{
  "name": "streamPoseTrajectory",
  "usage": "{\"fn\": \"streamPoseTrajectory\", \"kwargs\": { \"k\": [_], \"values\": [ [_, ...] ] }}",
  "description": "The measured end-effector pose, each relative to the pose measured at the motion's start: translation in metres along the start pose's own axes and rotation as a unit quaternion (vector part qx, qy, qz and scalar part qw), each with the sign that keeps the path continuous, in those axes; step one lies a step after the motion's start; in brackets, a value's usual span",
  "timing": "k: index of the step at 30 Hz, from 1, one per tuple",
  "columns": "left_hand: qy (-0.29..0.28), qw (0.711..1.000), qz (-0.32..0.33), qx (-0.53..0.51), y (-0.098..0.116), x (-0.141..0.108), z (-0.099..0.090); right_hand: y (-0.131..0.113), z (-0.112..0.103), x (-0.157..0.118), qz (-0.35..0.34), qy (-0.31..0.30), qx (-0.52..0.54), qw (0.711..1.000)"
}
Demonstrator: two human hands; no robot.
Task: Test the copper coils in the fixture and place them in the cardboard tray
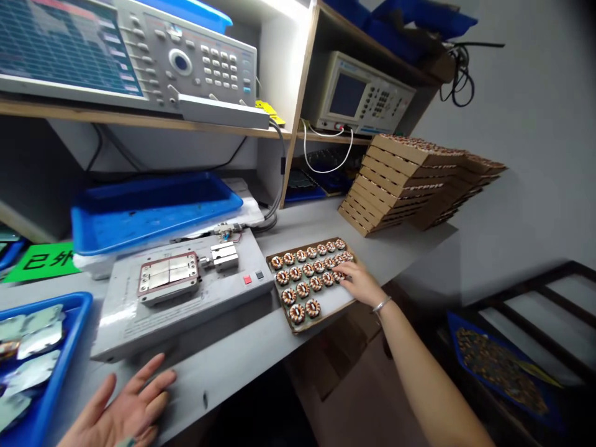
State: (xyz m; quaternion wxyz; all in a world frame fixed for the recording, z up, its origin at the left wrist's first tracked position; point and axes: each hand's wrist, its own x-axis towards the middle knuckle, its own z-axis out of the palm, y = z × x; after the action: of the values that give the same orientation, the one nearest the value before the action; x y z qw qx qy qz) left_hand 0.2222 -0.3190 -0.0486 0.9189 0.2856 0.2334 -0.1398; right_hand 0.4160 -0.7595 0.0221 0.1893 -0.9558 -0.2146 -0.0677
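Head-worn view, facing forward and down, close over workbench point(242, 366)

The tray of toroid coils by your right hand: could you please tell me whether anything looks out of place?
The cardboard tray looks unevenly filled: its nearest row holds only two toroid coils, leaving bare cardboard beside the right hand.

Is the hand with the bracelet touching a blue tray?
No, the right hand rests on the cardboard tray of wire-wound ring coils, well apart from the blue tray.
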Motion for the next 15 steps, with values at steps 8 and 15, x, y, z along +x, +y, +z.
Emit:
{"fn": "streamPoseTrajectory", "kwargs": {
  "k": [8, 15],
  "values": [
    [-0.006, 0.996, 0.054, -0.071, 0.002, -0.023, 0.032, -0.104, -0.017, 0.001, -0.152, 0.106, -0.046, 0.982],
    [0.041, 0.99, 0.103, -0.09, 0.009, -0.038, 0.061, -0.299, 0.051, -0.019, -0.471, -0.097, 0.11, 0.87]
  ]
}}
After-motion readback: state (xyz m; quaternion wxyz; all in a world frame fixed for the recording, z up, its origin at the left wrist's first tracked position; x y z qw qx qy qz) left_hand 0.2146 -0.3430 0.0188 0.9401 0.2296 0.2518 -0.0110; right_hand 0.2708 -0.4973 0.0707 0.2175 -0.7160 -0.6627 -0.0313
